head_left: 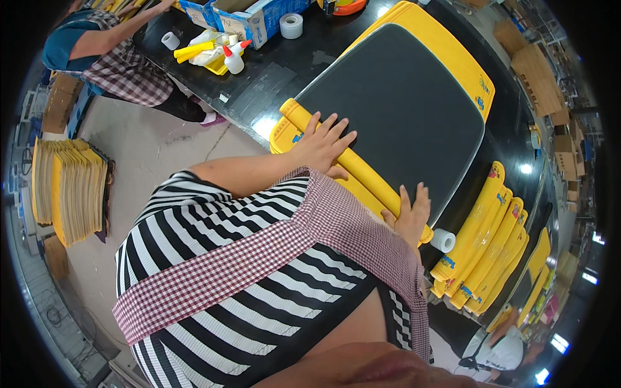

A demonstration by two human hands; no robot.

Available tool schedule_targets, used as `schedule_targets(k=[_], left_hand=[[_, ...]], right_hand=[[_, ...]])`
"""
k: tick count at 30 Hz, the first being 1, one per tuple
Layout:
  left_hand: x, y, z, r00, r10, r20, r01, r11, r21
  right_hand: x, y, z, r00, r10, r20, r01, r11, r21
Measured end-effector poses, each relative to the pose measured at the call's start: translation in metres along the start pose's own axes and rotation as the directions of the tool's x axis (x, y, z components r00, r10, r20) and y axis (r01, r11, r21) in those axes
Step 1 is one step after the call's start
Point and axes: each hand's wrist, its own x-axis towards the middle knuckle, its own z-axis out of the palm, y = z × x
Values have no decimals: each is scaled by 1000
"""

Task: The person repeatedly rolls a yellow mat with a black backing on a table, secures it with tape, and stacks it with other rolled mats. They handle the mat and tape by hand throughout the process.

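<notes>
A mat with a dark underside lies on the table, its near edge rolled into a yellow tube. My left hand rests on the left part of this tube, fingers spread and reaching over onto the dark surface. Near the tube's right end, my right hand presses against it with its fingers apart. Neither hand is closed round anything. Beneath the dark mat lie other yellow mats, showing along the far edge and also under the tube on my side.
Several rolled yellow mats lie at the right, near a white tape roll. Glue bottles, a blue box and another tape roll stand farther back. One person works at far left, another at lower right. Stacked sheets stand on the left.
</notes>
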Motion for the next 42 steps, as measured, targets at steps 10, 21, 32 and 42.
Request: schedule_targets(k=[10,21,32,42], left_hand=[[203,-15,-21,995,89,44,-93,992,83],[190,16,39,899,271,-343,-246,962,116],[308,0,1,941,232,247,-247,968,34],[165,43,-15,928,182,326,-188,982,-12]], right_hand=[[89,22,19,996,83,-14,-73,939,337],[211,73,3,989,145,-7,-145,989,11],[226,70,14,977,139,-162,-154,985,-84],[104,25,8,986,-74,-146,73,997,-13]])
